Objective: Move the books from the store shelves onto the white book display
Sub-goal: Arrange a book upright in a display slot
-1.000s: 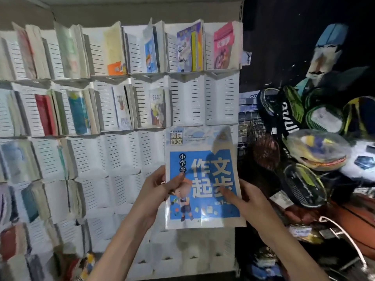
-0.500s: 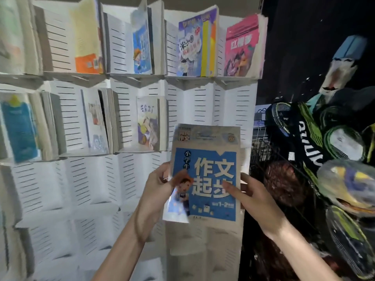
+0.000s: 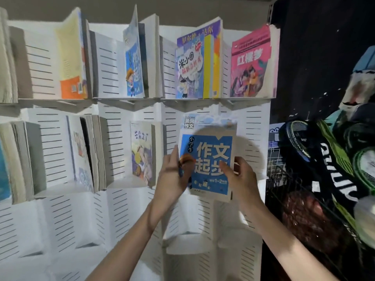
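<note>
The blue workbook [image 3: 209, 159] stood upright in front of the white book display [image 3: 253, 138], level with the second row of pockets and just to the right of the pocket that held an illustrated book [image 3: 142, 153]. The left hand [image 3: 172, 175] gripped its left edge, thumb curled over the front cover and the other fingers behind, out of sight; the right hand [image 3: 239, 177] held the lower right part, thumb pressed on the cover and fingers wrapped around the right edge. So the workbook sat between the two hands, its lower half framed by them and its top half rising free above them. Whether its bottom edge already rested on a ledge could not be told, since the hands and the cover hid that spot. The main risk seemed to be a release before the bottom edge was seated: the ledges looked shallow, and a thin, glossy cover could slide off or tip forward and fall to the rows beneath. A sideways nudge might also knock the illustrated book next door. On the top row, directly above, stood a pink book [image 3: 251, 63], which looked clear of the workbook's top edge.
</note>
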Tool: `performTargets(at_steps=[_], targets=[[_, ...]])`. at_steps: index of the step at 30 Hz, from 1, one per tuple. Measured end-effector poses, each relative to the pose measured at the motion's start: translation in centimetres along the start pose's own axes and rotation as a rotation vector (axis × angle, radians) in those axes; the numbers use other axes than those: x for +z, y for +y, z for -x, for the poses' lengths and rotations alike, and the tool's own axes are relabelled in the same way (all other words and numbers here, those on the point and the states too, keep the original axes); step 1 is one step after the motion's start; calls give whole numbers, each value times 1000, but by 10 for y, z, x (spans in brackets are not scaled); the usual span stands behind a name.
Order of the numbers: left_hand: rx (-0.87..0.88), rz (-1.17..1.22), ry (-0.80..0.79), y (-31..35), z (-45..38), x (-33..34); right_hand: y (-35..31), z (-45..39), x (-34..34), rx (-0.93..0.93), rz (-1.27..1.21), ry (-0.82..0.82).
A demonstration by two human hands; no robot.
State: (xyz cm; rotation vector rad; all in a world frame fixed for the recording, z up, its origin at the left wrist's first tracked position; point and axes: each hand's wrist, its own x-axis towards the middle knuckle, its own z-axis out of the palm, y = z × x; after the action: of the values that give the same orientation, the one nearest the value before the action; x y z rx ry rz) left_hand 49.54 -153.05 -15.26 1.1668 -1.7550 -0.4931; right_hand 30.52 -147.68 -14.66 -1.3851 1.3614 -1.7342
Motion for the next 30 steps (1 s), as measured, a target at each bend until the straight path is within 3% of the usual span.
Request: performTargets(at_steps=[2,9,12,16,20,26,30], targets=[[44,-159,47,1,-8,9,7,-18,11,-103,79,40],[64,-232,-104,-24,-28,40,50,-57,42,-187,211,126],[119,-226,-108,-35,-31,48,58,-64,34,-214,271,46],[173,-228,-45,-48,-40,54,69,-73,11,-265,536,-119],[206,-116,-6,-60,-49,60,74,-73,-6,-233,496,-262],[295,-109,97,-58,-60,71,82,-84,7,-231,365,-92],[300,-110,151,-59,-63,81,92,-89,2,-202,249,-81]])
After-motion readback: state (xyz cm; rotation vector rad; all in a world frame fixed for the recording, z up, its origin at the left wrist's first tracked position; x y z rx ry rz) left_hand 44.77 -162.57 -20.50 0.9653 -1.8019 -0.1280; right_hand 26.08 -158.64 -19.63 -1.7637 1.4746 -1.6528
